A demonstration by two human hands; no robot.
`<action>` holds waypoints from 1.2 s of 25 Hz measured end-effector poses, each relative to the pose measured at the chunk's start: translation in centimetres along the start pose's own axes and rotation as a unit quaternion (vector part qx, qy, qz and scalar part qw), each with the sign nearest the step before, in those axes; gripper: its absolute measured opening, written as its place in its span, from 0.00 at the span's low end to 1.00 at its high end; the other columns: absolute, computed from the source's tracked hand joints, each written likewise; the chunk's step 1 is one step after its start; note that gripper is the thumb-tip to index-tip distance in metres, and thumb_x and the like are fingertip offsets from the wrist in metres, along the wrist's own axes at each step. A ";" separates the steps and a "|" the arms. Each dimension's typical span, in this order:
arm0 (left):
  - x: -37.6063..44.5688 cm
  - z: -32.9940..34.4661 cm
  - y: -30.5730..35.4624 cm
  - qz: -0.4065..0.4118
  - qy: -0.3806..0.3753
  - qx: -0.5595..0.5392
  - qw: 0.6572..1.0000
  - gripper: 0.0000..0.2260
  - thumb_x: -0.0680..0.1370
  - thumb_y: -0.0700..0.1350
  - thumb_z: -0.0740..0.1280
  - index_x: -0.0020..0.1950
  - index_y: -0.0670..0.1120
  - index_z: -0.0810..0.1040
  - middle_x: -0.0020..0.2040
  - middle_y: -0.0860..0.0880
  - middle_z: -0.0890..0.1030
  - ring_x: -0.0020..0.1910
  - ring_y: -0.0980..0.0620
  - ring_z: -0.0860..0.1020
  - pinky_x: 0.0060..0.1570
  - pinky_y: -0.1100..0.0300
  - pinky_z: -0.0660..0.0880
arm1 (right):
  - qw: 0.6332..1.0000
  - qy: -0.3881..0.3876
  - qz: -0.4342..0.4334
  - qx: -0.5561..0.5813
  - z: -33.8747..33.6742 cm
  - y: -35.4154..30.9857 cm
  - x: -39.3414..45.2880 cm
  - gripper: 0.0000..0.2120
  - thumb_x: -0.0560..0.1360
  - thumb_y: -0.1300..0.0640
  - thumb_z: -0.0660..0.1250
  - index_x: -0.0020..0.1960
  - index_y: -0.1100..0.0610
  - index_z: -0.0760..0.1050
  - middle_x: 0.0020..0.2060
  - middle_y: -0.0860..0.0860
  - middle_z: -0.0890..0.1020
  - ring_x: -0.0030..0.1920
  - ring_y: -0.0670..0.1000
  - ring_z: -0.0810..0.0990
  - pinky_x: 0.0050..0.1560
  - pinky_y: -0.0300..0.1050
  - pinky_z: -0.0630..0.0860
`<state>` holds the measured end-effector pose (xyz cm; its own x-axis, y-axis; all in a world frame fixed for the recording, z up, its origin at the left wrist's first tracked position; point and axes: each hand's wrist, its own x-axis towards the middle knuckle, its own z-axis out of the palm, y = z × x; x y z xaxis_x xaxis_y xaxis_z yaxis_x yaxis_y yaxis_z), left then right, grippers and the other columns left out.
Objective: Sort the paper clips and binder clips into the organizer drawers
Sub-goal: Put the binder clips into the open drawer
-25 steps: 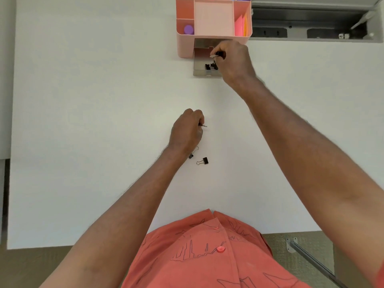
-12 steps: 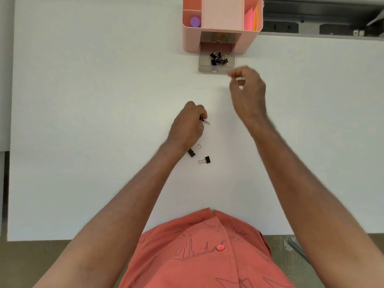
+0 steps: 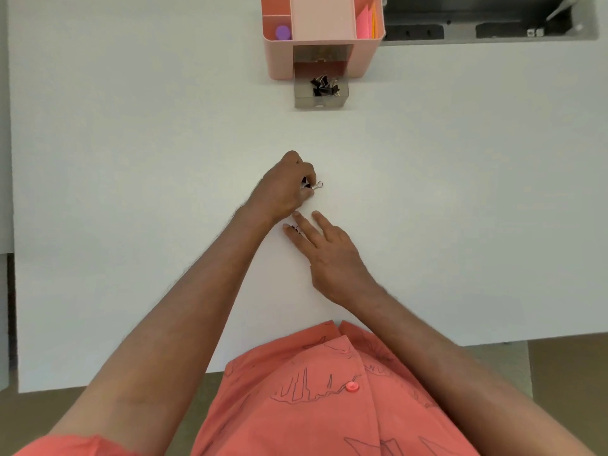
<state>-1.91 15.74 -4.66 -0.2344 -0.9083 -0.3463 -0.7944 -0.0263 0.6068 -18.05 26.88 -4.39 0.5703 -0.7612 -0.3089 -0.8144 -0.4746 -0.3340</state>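
Note:
A pink organizer stands at the far edge of the white table. Its clear lower drawer is pulled out and holds several black binder clips. My left hand is curled at mid-table and pinches a small black binder clip whose wire loop sticks out to the right. My right hand lies just below it, fingers stretched flat towards the left. Its fingertips touch a small binder clip on the table. Any other clip under that hand is hidden.
The organizer's top compartments hold a purple object and pink and orange sticky notes. A grey cable trough runs along the back right. My orange shirt fills the near edge.
My right hand has come back from the drawer to the loose clips near my left hand, fingers now spread flat. The left hand stayed put, still pinching its clip.

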 end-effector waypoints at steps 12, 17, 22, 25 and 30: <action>-0.4 0.3 -0.3 -0.021 0.015 -0.005 1.000 0.10 0.75 0.33 0.65 0.52 0.45 0.80 0.49 0.50 0.76 0.46 0.50 0.75 0.42 0.60 0.67 | 0.998 0.024 0.036 0.045 -2.0 3.2 0.7 0.16 0.80 0.63 0.64 0.66 0.52 0.74 0.57 0.50 0.75 0.56 0.52 0.72 0.39 0.54 0.80; -0.3 -0.1 -0.3 -0.080 0.088 -0.135 0.984 0.09 0.78 0.36 0.67 0.51 0.48 0.84 0.49 0.52 0.81 0.41 0.59 0.76 0.38 0.72 0.70 | 0.975 0.022 0.147 0.165 -3.0 3.1 1.8 0.14 0.80 0.61 0.67 0.64 0.51 0.74 0.56 0.51 0.74 0.54 0.53 0.76 0.48 0.53 0.79; 4.7 -4.4 2.5 -0.013 0.226 -0.140 0.964 0.09 0.77 0.36 0.68 0.52 0.47 0.85 0.53 0.49 0.82 0.46 0.58 0.78 0.50 0.69 0.75 | 0.977 0.008 0.177 0.119 -4.0 3.0 2.6 0.13 0.78 0.61 0.65 0.61 0.50 0.76 0.53 0.49 0.77 0.56 0.53 0.74 0.47 0.53 0.79; 8.2 -6.5 3.8 0.007 0.238 -0.090 0.967 0.12 0.77 0.34 0.66 0.55 0.45 0.84 0.57 0.47 0.81 0.53 0.54 0.78 0.55 0.65 0.76 | 0.981 0.013 0.176 0.081 -3.8 2.6 2.6 0.18 0.75 0.69 0.63 0.61 0.52 0.75 0.53 0.50 0.75 0.56 0.53 0.70 0.39 0.52 0.78; 11.0 -6.6 3.7 -0.018 0.186 -0.051 0.981 0.11 0.77 0.36 0.61 0.49 0.48 0.82 0.50 0.55 0.77 0.50 0.57 0.73 0.47 0.69 0.71 | 0.986 0.014 0.162 0.042 -3.3 2.9 3.0 0.20 0.72 0.72 0.62 0.59 0.55 0.75 0.53 0.51 0.74 0.54 0.53 0.68 0.30 0.45 0.66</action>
<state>-3.70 2.87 -1.53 0.0287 -0.9949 -0.0966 -0.7337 -0.0866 0.6739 -19.07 21.79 -3.30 0.2783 -0.8794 -0.3863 -0.9404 -0.1677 -0.2957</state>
